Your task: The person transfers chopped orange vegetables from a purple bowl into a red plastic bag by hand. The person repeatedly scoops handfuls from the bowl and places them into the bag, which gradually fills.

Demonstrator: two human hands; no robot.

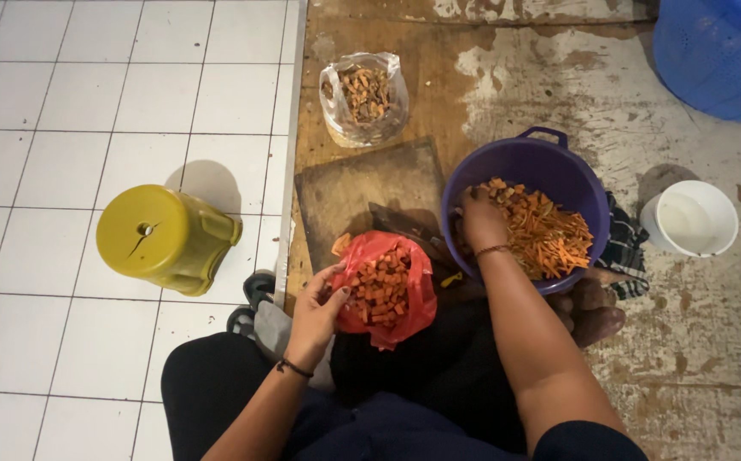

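Observation:
A red plastic bag (413,260) full of orange vegetable pieces lies in front of my knees. My left hand (319,309) grips the bag's near edge and holds it open. My right hand (482,218) reaches into a purple basin (549,166) and closes on a handful of the orange pieces and strips (554,239) piled inside. Both wrists wear thin bands.
A dark cutting board (370,189) lies behind the red bag. A clear bag (363,98) of brownish pieces stands further back. A yellow stool (165,239) sits on the white tiles at left, a white bowl (690,218) at right, a blue basket (720,55) at top right.

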